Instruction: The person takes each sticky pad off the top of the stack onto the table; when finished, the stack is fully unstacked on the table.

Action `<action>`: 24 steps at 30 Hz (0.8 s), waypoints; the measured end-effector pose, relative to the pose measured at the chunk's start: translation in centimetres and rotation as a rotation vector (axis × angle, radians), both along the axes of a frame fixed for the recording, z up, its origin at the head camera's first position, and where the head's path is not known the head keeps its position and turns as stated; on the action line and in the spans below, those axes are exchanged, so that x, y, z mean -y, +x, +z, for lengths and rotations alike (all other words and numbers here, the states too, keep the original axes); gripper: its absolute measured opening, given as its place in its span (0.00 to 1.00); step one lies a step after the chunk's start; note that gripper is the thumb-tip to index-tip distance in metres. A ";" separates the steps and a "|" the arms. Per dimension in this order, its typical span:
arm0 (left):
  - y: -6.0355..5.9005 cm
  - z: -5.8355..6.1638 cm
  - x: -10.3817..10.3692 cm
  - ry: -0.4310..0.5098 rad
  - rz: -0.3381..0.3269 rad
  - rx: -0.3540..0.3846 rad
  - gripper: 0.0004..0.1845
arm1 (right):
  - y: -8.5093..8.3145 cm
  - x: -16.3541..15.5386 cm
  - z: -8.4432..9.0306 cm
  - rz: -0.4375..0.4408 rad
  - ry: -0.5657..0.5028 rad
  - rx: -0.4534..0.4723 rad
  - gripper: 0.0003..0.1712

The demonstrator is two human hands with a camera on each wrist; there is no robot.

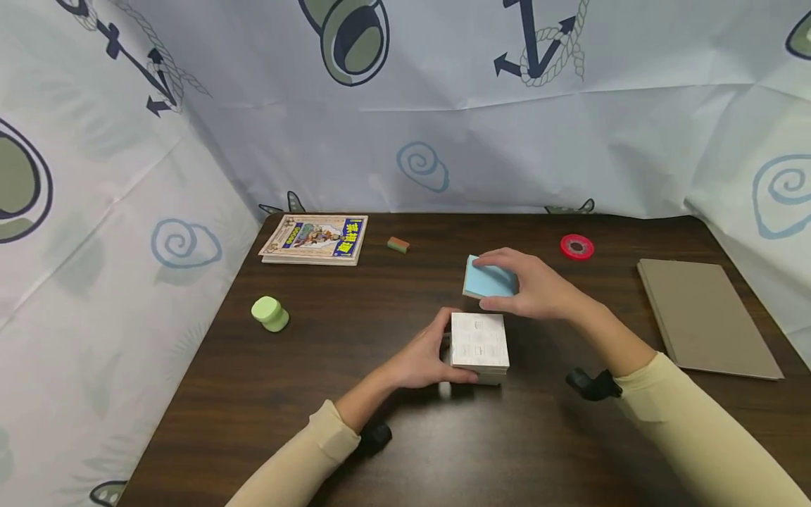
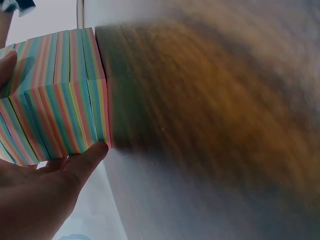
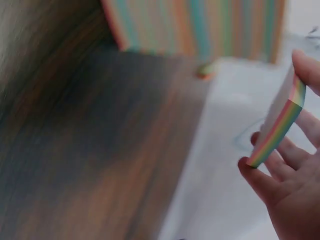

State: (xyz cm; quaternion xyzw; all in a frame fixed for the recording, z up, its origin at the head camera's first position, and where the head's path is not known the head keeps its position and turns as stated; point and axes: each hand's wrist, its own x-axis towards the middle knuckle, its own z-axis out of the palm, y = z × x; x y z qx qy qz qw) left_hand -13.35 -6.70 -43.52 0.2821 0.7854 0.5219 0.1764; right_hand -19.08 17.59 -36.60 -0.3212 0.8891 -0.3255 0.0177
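The left hand (image 1: 421,359) clasps a paper stack (image 1: 479,339) on the worktop (image 1: 380,296) between thumb and fingers; the right hand (image 1: 532,285) has its grip pinching a blue-topped pad (image 1: 491,280) by its edges, just beyond the stack

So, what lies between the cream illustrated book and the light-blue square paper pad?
The head view shows a small orange-and-green block, nearer the book than the pad.

Free room between green object (image 1: 269,313) and left grip (image 1: 421,362) — paper stack (image 1: 479,339) blocks rightward.
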 end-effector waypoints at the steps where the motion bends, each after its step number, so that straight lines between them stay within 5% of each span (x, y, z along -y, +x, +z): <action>1: 0.0 0.0 0.0 -0.002 0.002 0.003 0.48 | -0.8 -0.1 -0.5 -0.017 0.012 0.002 0.36; 6: -0.1 0.1 -0.2 0.002 0.020 0.003 0.48 | -4.5 0.2 -3.0 -0.093 0.096 0.045 0.38; 14: 1.1 3.3 -0.5 -0.012 0.022 -0.017 0.45 | -7.2 1.7 -6.0 -0.124 0.160 0.085 0.42; 21: 0.0 0.3 -0.4 0.023 0.012 0.012 0.47 | -7.0 4.0 -7.0 -0.080 0.223 0.129 0.42; 24: -0.3 -0.1 -0.4 0.040 0.010 0.029 0.46 | -7.0 4.5 -7.0 -0.066 0.254 0.148 0.40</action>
